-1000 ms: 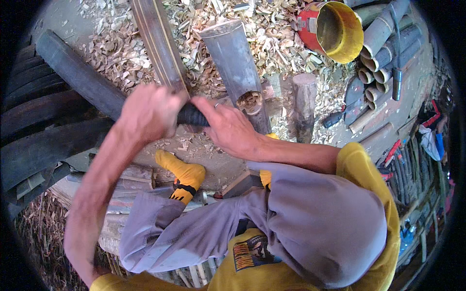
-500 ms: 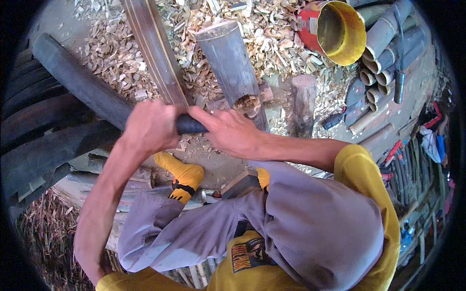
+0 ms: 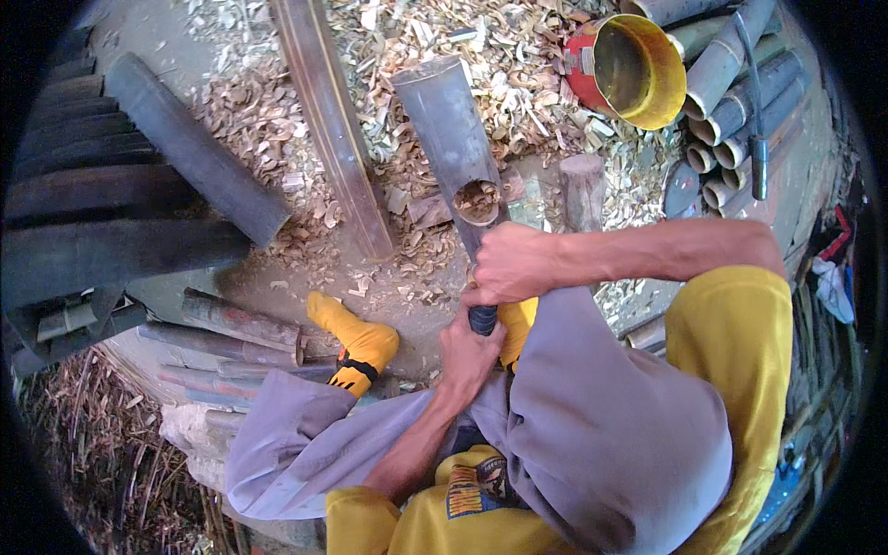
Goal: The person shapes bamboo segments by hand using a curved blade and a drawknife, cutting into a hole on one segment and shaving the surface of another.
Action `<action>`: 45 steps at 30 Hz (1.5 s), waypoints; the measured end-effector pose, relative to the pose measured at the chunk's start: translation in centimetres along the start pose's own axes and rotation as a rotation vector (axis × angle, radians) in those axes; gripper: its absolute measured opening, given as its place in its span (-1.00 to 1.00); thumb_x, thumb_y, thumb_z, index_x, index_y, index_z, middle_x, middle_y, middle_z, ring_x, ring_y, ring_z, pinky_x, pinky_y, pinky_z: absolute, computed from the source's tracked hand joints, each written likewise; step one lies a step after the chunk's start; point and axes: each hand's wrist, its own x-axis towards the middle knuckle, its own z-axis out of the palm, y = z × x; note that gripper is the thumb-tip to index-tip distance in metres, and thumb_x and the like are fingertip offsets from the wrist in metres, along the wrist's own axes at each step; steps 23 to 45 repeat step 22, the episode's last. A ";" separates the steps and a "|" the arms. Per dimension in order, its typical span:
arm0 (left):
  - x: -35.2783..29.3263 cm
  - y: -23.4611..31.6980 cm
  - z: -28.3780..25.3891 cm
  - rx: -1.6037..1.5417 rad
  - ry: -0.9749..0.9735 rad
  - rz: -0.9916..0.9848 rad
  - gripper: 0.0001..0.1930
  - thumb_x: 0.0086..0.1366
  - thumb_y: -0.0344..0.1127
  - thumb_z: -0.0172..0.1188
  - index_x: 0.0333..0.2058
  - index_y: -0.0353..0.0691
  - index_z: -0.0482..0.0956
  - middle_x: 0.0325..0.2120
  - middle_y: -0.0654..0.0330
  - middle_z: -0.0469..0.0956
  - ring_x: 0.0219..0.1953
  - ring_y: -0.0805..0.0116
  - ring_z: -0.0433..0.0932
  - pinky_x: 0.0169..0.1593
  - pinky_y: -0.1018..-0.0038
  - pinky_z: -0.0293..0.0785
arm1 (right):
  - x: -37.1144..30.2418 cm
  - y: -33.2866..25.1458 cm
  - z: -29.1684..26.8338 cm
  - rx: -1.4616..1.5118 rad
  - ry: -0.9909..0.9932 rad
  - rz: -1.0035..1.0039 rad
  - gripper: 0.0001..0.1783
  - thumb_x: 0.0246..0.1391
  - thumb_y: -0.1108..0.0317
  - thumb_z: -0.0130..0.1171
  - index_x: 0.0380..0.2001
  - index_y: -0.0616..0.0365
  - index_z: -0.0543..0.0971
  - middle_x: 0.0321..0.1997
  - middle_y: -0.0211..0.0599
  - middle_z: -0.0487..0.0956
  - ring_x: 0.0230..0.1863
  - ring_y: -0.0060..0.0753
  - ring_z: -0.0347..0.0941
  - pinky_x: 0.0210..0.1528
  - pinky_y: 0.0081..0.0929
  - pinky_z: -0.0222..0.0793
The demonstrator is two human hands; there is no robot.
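Observation:
My right hand [image 3: 511, 263] is closed in a fist around the upper part of a black-wrapped handle [image 3: 482, 319] in front of my lap. Lower down, my left hand [image 3: 468, 344] is closed round the handle's bottom end. What the handle belongs to is mostly hidden by my hands. Just beyond my fists lies a grey bamboo tube [image 3: 446, 125], its near open end [image 3: 478, 201] stuffed with brown shavings. To its left a brown split bamboo strip [image 3: 342, 139] lies on the ground, and a dark bamboo piece [image 3: 199, 148] slants farther left.
Wood shavings [image 3: 370, 37] cover the ground ahead. A red and yellow can [image 3: 661, 111] stands far right, near stacked bamboo tubes [image 3: 717, 102] and a short log [image 3: 582, 194]. Dark bamboo pieces [image 3: 102, 203] are piled at left. My yellow-socked foot [image 3: 356, 338] is near the middle.
Both hands have swung right and nearer my body. The handle has turned from lying crosswise to pointing away from me, with the left hand now below the right.

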 end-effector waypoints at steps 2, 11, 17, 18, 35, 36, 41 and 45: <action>-0.3 -0.3 -0.8 -0.058 0.008 0.211 -0.60 -0.03 -0.30 0.25 -0.19 -0.33 0.44 -0.51 -0.08 0.56 -0.40 -0.06 0.58 -0.31 0.24 0.49 | -2.2 -1.9 -2.4 -0.024 0.217 -0.023 -0.67 -0.21 0.30 0.15 -0.25 -0.09 0.51 -0.46 -0.30 0.52 -0.25 -0.23 0.50 -0.17 -0.22 0.39; 2.1 7.8 1.4 -0.187 -0.228 0.858 -0.15 -0.03 -0.19 0.35 0.18 -0.33 0.08 0.15 -0.05 0.18 0.18 0.18 0.24 0.14 0.31 0.25 | -10.6 -4.2 -2.0 0.955 0.935 0.963 -0.37 -0.16 0.41 0.14 0.08 0.13 0.27 -0.23 -0.20 0.49 -0.30 -0.30 0.49 -0.26 -0.42 0.43; 5.0 8.3 4.7 -1.634 -0.742 0.071 -0.34 0.11 -0.09 0.23 0.12 -0.24 0.21 0.11 0.08 0.24 0.18 0.23 0.22 0.25 0.17 0.13 | -13.2 -0.7 -2.3 -0.101 0.321 0.553 -0.41 -0.12 0.32 0.08 0.09 -0.12 0.34 -0.35 -0.28 0.50 -0.33 -0.22 0.49 -0.41 -0.31 0.41; 5.7 9.2 5.0 -1.745 -0.724 -0.039 -0.42 0.18 -0.13 0.17 0.11 -0.24 0.21 0.10 0.09 0.25 0.16 0.24 0.24 0.26 0.17 0.12 | -13.3 1.0 -3.0 -0.274 0.267 0.453 -0.43 -0.10 0.30 0.06 0.09 -0.15 0.35 -0.37 -0.28 0.49 -0.33 -0.24 0.49 -0.41 -0.32 0.41; 8.1 9.3 6.8 -1.973 -0.575 0.024 -0.52 0.28 -0.12 0.05 0.10 -0.18 0.24 0.10 0.18 0.28 0.19 0.25 0.20 0.26 0.17 0.09 | -9.8 5.1 -8.8 -0.165 -0.290 0.414 -0.36 -0.20 0.34 0.09 0.08 -0.28 0.37 -0.32 -0.38 0.51 -0.20 -0.24 0.47 -0.31 -0.33 0.42; 8.1 9.3 6.8 -1.973 -0.575 0.024 -0.52 0.28 -0.12 0.05 0.10 -0.18 0.24 0.10 0.18 0.28 0.19 0.25 0.20 0.26 0.17 0.09 | -9.8 5.1 -8.8 -0.165 -0.290 0.414 -0.36 -0.20 0.34 0.09 0.08 -0.28 0.37 -0.32 -0.38 0.51 -0.20 -0.24 0.47 -0.31 -0.33 0.42; 8.1 9.3 6.8 -1.973 -0.575 0.024 -0.52 0.28 -0.12 0.05 0.10 -0.18 0.24 0.10 0.18 0.28 0.19 0.25 0.20 0.26 0.17 0.09 | -9.8 5.1 -8.8 -0.165 -0.290 0.414 -0.36 -0.20 0.34 0.09 0.08 -0.28 0.37 -0.32 -0.38 0.51 -0.20 -0.24 0.47 -0.31 -0.33 0.42; 8.1 9.3 6.8 -1.973 -0.575 0.024 -0.52 0.28 -0.12 0.05 0.10 -0.18 0.24 0.10 0.18 0.28 0.19 0.25 0.20 0.26 0.17 0.09 | -9.8 5.1 -8.8 -0.165 -0.290 0.414 -0.36 -0.20 0.34 0.09 0.08 -0.28 0.37 -0.32 -0.38 0.51 -0.20 -0.24 0.47 -0.31 -0.33 0.42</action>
